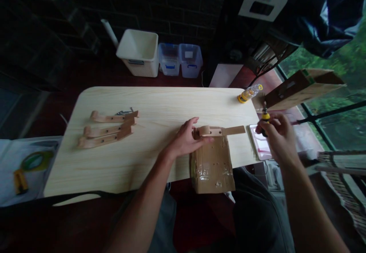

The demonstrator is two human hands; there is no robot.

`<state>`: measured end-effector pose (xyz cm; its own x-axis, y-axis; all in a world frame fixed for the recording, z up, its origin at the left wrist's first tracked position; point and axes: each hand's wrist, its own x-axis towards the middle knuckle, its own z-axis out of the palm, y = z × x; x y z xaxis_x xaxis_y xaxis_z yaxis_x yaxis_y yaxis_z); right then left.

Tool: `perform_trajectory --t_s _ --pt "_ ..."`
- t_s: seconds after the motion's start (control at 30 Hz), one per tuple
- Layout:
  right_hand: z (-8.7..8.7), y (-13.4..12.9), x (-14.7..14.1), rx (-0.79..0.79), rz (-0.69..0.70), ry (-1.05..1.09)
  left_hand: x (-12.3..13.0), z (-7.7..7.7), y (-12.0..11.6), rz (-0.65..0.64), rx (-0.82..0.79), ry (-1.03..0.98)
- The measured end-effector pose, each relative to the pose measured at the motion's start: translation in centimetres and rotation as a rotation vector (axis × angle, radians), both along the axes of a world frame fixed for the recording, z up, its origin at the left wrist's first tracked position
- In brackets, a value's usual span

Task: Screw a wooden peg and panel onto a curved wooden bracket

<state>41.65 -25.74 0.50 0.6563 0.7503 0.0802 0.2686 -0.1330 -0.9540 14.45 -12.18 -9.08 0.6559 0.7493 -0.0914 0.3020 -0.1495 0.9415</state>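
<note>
My left hand (187,136) grips one end of a wooden piece (215,131) with dark holes along its side and a flat strip sticking out to the right. That piece lies across the top of a taped cardboard sheet (213,165), which hangs over the table's near edge. Raised past the table's right end, my right hand (277,132) is closed around a yellow and black screwdriver (265,116) pointing upward. Toward the left of the table, several similar wooden pieces (108,131) lie side by side, with small metal tools (124,112) behind them.
A clear bottle with a yellow cap (248,94) lies at the far right corner of the table (160,100). Below it rests a white-framed tablet-like object (259,142). A white bin (140,52) and clear plastic boxes (180,60) stand beyond; a cardboard box (297,89) is at right.
</note>
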Motion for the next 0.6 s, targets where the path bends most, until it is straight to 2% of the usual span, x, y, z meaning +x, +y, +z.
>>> perform_trajectory --t_s 0.03,0.13,0.2,0.27,0.37,0.47,0.53,0.6 --pt "-1.7 -0.2 -0.1 0.040 -0.064 0.086 -0.2 0.0 -0.2 0.002 0.012 0.035" --pt "-5.7 -0.2 -1.4 0.018 -0.037 0.170 -0.3 0.0 -0.7 -0.008 0.030 0.127" --pt "-7.3 0.1 -2.5 0.003 -0.010 0.185 0.1 -0.1 -0.9 0.023 0.014 0.125" --pt "-8.1 0.5 -3.5 -0.022 0.007 0.166 0.8 -0.3 -1.0 0.024 -0.008 0.056" --pt "-8.4 1.5 -4.5 -0.032 -0.010 0.118 2.1 -0.2 -1.3 0.063 -0.092 -0.069" --pt "-7.7 2.8 -5.0 0.022 -0.107 0.074 3.3 0.9 -1.6 0.164 -0.218 -0.131" --pt "-6.8 3.6 -5.1 0.066 -0.160 0.059 3.8 2.0 -1.5 0.223 -0.191 -0.184" --pt "-5.8 4.2 -5.2 0.107 -0.218 0.031 3.9 3.1 -1.4 0.231 -0.096 -0.222"
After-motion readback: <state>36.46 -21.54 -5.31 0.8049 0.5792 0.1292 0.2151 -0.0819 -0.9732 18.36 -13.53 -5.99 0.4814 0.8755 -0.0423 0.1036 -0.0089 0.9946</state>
